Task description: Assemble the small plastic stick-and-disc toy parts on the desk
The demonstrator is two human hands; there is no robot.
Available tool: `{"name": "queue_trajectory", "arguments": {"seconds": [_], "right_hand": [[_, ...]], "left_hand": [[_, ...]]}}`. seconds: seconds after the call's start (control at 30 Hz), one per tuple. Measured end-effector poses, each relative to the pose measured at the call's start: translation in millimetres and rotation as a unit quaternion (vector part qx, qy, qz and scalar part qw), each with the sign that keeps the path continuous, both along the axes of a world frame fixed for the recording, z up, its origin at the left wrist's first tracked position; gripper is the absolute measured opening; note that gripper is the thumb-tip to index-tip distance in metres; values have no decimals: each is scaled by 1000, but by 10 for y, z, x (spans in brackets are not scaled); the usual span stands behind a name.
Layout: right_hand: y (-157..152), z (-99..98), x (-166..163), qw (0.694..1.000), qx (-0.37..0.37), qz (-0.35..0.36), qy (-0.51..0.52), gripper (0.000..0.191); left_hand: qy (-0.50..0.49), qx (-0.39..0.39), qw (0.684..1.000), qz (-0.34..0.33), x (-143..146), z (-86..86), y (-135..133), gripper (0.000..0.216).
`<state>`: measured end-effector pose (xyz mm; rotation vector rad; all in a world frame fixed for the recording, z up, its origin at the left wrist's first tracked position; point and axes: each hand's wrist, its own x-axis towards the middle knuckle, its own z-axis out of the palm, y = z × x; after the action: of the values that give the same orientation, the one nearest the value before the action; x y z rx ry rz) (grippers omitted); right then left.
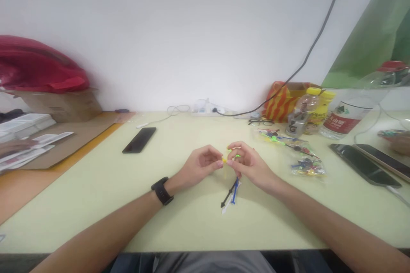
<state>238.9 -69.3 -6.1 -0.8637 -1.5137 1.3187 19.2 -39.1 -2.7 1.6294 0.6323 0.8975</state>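
Over the middle of the table, my left hand (205,164) pinches a small yellow plastic piece (224,160) between thumb and forefinger. My right hand (248,164) meets it there, its thumb and forefinger closed on the same piece. A bit of green plastic shows among the right fingers, mostly hidden. Just below that hand are slim arrow-shaped pieces: a black one (226,197), a blue one (235,192) and a white one (226,207). Whether the right fingers hold their upper ends or they lie on the table, I cannot tell.
Clear bags of coloured pieces (308,166) lie to the right, near eyeglasses (261,122), bottles (301,113) and phones (365,164). Another phone (139,140) lies left. Other people's hands show at the left edge (14,147) and right edge (402,141). A cable (307,57) crosses the wall.
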Motion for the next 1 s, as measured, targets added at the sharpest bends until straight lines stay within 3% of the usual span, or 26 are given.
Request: {"name": "queue_trajectory", "arguments": {"seconds": [0.17, 0.3, 0.4, 0.6, 0.83, 1.0], "right_hand": [[-21, 13, -7, 1000, 9, -11, -11, 41], [-30, 26, -11, 996, 29, -84, -11, 40], [-35, 75, 26, 992, 18, -121, 28, 50], [-69, 212, 150, 984, -130, 93, 82, 46], [-3, 47, 58, 1000, -1, -22, 20, 38], [-3, -15, 23, 999, 27, -20, -21, 37]], "left_hand": [[2, -1, 1000, 1, -7, 0, -5, 28], [-1, -6, 1000, 2, -12, -13, -2, 29], [-2, -7, 1000, 1, -11, -20, 4, 29], [-6, -11, 1000, 3, -1, -6, -3, 26], [-9, -7, 1000, 4, -4, -20, 2, 27], [-6, -8, 1000, 4, 3, 6, -7, 29]]}}
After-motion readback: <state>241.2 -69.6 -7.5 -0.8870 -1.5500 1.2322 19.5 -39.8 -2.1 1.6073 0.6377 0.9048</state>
